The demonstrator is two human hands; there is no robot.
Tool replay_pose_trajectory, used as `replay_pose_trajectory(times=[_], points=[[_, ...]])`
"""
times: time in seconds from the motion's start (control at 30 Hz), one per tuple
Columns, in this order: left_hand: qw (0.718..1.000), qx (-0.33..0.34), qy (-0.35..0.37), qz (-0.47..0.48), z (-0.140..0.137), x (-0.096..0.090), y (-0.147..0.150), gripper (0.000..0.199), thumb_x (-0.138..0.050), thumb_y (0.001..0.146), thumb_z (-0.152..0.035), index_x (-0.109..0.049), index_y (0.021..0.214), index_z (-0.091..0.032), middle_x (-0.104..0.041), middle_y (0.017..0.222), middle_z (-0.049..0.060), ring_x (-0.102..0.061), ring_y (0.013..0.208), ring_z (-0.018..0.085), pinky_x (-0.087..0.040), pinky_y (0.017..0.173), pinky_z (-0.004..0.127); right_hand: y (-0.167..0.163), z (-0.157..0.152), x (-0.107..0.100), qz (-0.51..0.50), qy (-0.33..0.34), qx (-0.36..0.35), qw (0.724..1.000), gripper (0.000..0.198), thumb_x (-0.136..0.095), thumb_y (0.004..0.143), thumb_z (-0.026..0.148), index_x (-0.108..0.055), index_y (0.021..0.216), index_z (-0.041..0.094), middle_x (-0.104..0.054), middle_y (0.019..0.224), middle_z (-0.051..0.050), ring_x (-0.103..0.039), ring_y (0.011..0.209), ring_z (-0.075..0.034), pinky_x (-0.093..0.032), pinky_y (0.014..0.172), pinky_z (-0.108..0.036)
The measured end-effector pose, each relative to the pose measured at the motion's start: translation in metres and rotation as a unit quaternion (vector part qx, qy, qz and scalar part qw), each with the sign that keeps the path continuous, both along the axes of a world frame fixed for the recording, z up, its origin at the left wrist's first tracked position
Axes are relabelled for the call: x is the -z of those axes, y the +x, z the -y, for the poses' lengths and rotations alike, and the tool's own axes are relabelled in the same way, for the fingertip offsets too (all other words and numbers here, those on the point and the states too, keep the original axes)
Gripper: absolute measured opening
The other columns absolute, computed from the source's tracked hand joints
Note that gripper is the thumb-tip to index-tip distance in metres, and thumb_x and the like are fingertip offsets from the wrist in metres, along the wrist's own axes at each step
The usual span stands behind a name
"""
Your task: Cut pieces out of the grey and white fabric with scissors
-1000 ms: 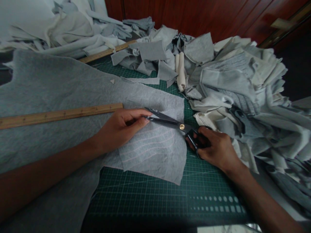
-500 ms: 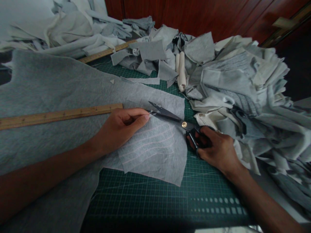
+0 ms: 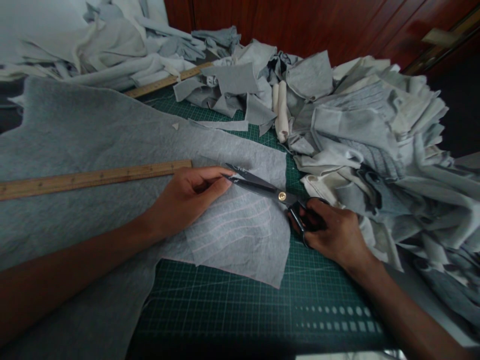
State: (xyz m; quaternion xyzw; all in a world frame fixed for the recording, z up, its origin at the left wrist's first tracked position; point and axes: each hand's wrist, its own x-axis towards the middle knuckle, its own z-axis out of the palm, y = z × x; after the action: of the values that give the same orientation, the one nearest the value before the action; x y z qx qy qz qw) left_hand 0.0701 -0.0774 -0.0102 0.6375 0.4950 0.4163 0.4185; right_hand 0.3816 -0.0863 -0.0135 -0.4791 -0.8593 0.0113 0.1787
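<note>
My right hand (image 3: 337, 230) is wrapped round the handles of black scissors (image 3: 257, 185), whose blades point left and are slightly apart. Their tips meet the fingertips of my left hand (image 3: 193, 197), which pinches the upper edge of a small grey fabric piece (image 3: 232, 227) marked with pale pink lines. Whether the blades touch the cloth or a thread there is too small to tell. Under this piece lies a large grey fabric sheet (image 3: 93, 130). A wooden ruler (image 3: 101, 177) rests on the sheet, its right end close to my left hand.
A green cutting mat (image 3: 225, 310) shows below the fabric. Cloth scraps (image 3: 236, 80) lie behind it, near a second wooden ruler (image 3: 165, 81). A tall heap of grey and cream cloth (image 3: 375, 125) stands right, close to my right arm. Behind is a red-brown wooden door (image 3: 318, 25).
The scissor blades have come closer together, and their tips have shifted slightly left to my left fingertips. My left hand keeps its pinch.
</note>
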Motion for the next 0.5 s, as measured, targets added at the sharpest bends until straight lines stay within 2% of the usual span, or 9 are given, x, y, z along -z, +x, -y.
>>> replay_pose_trajectory(times=[0.13, 0.33, 0.5], points=[[1.000, 0.006, 0.001, -0.006, -0.0010, 0.0037, -0.0002, 0.028, -0.060, 0.093, -0.034, -0.079, 0.106, -0.018, -0.058, 0.064, -0.003, -0.045, 0.053, 0.009, -0.032, 0.046, 0.019, 0.0007, 0.0003, -0.0005, 0.005, 0.014, -0.013, 1.000, 0.009, -0.055, 0.069, 0.019, -0.054, 0.077, 0.022, -0.057, 0.057, 0.004, -0.053, 0.046, -0.012, -0.034, 0.047, -0.022], [1.000, 0.006, -0.009, 0.004, -0.0006, 0.0027, 0.0002, 0.028, -0.060, 0.093, -0.032, -0.078, 0.105, -0.015, -0.060, 0.069, -0.002, -0.048, 0.057, 0.009, -0.034, 0.049, 0.018, -0.0004, -0.0003, -0.0028, 0.004, 0.003, -0.015, 1.000, 0.010, -0.053, 0.067, 0.019, -0.054, 0.076, 0.022, -0.057, 0.057, 0.004, -0.052, 0.045, -0.012, -0.033, 0.047, -0.022], [1.000, 0.024, -0.004, 0.006, 0.0004, 0.0007, -0.0005, 0.024, -0.058, 0.093, -0.029, -0.076, 0.100, -0.015, -0.053, 0.062, -0.005, -0.044, 0.052, 0.008, -0.029, 0.045, 0.018, 0.0004, 0.0001, -0.0043, 0.004, 0.002, -0.017, 1.000, 0.010, -0.053, 0.067, 0.020, -0.056, 0.077, 0.022, -0.058, 0.058, 0.003, -0.052, 0.045, -0.012, -0.033, 0.046, -0.023]])
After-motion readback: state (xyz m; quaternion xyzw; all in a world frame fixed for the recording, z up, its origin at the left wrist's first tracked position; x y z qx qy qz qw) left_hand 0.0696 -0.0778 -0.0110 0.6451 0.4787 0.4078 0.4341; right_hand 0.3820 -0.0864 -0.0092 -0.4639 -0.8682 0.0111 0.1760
